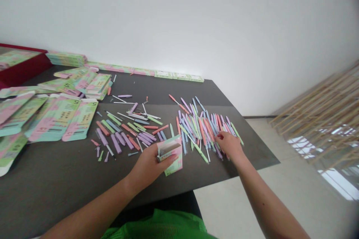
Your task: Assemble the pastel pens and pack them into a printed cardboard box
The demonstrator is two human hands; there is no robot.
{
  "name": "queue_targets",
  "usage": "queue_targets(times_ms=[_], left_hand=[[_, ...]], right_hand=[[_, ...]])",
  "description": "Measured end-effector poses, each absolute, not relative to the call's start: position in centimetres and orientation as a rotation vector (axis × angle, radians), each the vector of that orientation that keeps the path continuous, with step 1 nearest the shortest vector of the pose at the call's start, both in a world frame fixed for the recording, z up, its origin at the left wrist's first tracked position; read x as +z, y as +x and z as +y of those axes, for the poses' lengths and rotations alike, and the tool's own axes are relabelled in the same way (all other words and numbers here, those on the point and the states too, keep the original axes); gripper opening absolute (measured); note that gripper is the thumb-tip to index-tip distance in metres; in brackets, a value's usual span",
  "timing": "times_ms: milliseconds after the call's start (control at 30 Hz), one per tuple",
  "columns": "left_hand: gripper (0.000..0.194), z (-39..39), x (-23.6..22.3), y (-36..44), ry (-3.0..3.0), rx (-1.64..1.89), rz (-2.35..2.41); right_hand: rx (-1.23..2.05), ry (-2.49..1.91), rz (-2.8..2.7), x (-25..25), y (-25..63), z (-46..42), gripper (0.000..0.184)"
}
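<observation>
My left hand (150,162) is closed around a small pink and green carton (175,164). Its top end gapes open, with the inner flaps showing. To the right, my right hand (230,145) reaches over a pile of pastel pens (193,127) in purple, blue, green and coral. Its thumb and fingers are bent together at the pile's right side, touching the pens there; what lies between the fingertips is hidden. Left of the carton are scattered loose pen parts (120,140): coloured barrels, thin white refills and small clips.
Flat printed cartons (63,117) lie fanned on the dark table (84,183) at the left. A red box (26,68) stands behind them. Finished-looking cartons (165,74) line the white wall. The table's right edge drops to a pale floor (224,209), where bamboo poles (316,104) lean.
</observation>
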State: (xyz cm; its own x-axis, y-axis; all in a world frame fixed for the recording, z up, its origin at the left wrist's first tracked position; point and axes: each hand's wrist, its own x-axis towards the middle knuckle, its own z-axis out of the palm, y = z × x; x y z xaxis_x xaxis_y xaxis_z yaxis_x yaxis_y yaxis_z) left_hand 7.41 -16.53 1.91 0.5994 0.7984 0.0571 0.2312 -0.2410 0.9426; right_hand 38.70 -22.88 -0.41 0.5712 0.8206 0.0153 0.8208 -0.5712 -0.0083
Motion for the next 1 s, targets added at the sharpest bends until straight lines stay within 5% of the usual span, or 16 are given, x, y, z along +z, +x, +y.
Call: queue_targets(times_ms=[1000], left_hand=[[0.033,-16.4,1.6,7.2,1.868,0.654,0.851]], right_hand=[[-0.271,-2.695,-1.697,-0.5,34.5,-22.2,0.026]])
